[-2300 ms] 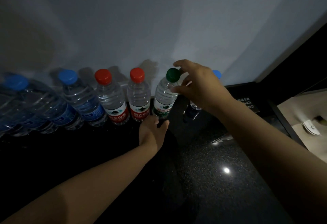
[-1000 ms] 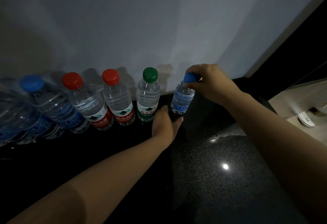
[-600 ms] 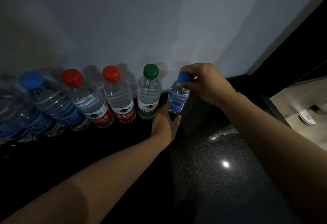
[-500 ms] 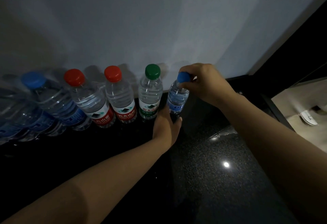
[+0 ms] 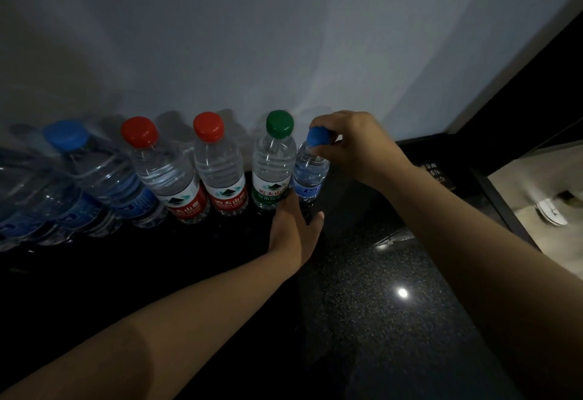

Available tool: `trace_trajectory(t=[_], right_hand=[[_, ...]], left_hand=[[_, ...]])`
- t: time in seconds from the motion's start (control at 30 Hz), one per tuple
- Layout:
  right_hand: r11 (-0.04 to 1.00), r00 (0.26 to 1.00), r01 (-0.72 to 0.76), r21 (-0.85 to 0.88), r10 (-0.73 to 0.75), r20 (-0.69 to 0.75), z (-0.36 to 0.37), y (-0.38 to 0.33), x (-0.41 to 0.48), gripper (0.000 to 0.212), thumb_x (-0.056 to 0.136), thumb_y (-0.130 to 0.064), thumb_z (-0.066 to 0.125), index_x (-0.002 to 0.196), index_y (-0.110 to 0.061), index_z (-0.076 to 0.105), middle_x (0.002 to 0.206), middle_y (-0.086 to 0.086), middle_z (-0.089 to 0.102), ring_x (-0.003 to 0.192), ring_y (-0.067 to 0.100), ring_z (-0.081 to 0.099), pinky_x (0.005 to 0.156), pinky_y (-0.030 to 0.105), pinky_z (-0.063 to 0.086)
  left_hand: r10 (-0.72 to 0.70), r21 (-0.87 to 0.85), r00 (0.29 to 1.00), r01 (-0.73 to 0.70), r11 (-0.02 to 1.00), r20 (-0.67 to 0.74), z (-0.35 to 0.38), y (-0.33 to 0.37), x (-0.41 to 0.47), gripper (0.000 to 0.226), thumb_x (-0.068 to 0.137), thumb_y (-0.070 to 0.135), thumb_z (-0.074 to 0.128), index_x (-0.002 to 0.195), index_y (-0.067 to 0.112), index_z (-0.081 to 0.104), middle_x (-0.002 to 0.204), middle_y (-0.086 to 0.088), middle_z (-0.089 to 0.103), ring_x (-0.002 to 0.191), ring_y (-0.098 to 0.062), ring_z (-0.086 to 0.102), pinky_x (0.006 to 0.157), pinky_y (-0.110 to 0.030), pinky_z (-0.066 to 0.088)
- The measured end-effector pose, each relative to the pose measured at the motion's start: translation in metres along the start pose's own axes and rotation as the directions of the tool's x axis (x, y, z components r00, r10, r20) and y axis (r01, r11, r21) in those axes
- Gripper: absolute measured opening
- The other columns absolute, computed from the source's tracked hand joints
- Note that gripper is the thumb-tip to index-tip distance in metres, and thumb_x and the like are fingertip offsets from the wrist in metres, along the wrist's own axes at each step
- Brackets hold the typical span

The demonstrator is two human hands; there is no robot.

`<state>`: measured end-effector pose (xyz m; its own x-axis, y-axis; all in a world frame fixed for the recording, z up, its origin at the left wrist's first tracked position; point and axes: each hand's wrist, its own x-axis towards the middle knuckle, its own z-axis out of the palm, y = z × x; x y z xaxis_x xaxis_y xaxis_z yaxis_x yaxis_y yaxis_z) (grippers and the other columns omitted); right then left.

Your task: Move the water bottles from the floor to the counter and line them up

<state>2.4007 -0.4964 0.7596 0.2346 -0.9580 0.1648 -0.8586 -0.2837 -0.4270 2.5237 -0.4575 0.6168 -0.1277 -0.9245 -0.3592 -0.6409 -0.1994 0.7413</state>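
Right hand (image 5: 356,144) pinches small bottle (image 5: 310,172) by its cap (image 5: 316,137); left hand (image 5: 295,229) lies flat, released, at its base.

The right hand (image 5: 353,144) pinches the blue cap of a small clear plastic bottle (image 5: 310,175) standing on the dark speckled surface (image 5: 394,320). A green-capped clear bottle (image 5: 273,166) stands just beside it at 9 o'clock. The left hand (image 5: 295,229) touches its base at 6 o'clock.
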Motion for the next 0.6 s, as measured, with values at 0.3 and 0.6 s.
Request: trace_trajectory(t=[0.3,0.6], right_hand=[[1.000,1.000,-0.002,-0.030,0.003,0.026,0.000,0.000,0.002,0.015,0.086,-0.013,0.068,0.100,-0.006,0.066,0.095,0.011,0.065,0.085,0.027,0.057,0.079,0.047,0.050],[0.996,0.996,-0.084,-0.011,0.084,-0.005,0.004,-0.001,-0.002,0.030,0.086,-0.016,0.070,0.115,-0.010,0.063,0.108,0.009,0.066,0.086,0.023,0.060,0.081,0.043,0.052]], left_hand=[[0.031,-0.111,0.999,-0.033,0.993,-0.024,-0.008,0.007,-0.008,0.066,0.090,0.031,0.063,0.145,0.009,0.033,0.146,-0.012,0.041,0.135,-0.027,0.041,0.111,-0.040,0.036],[0.098,-0.101,0.994,-0.102,0.990,-0.041,-0.021,0.015,-0.014,0.049,0.087,0.024,0.067,0.128,0.003,0.049,0.124,-0.018,0.058,0.114,-0.034,0.055,0.098,-0.044,0.046]])
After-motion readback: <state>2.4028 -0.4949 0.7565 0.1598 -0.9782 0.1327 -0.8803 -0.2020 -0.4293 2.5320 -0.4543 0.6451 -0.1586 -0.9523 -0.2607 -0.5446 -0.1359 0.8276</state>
